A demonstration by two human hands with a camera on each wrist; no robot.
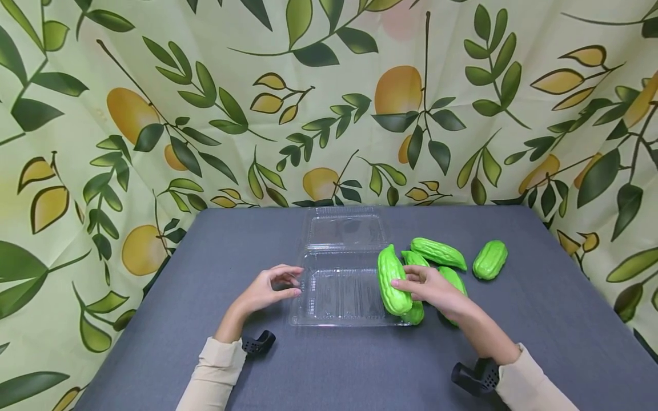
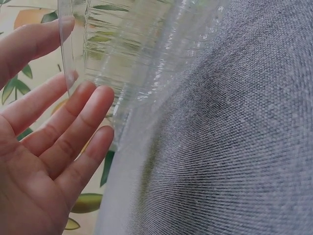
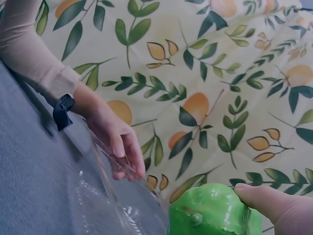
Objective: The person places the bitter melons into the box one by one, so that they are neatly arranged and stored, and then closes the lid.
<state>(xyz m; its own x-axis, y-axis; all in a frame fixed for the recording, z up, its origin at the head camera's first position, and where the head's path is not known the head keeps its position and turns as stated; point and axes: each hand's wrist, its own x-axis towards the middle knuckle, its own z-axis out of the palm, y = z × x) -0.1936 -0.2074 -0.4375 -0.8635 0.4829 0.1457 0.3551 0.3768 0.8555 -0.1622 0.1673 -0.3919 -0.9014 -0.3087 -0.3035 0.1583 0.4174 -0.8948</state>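
A green bitter melon is held up in my right hand, thumb on its near side, over the right end of a clear plastic clamshell box. The right wrist view shows the rounded end of this bitter melon with the thumb against it. My left hand is at the box's left edge, thumb and fingers apart; in the left wrist view the fingertips lie at the clear rim. Another bitter melon shows partly below the held one, near the box's right front corner.
The box's lid lies folded back behind the base. More bitter melons sit right of the box: one at the back, one by the right hand, one farther right. A leaf-and-fruit patterned cloth hangs behind the grey table.
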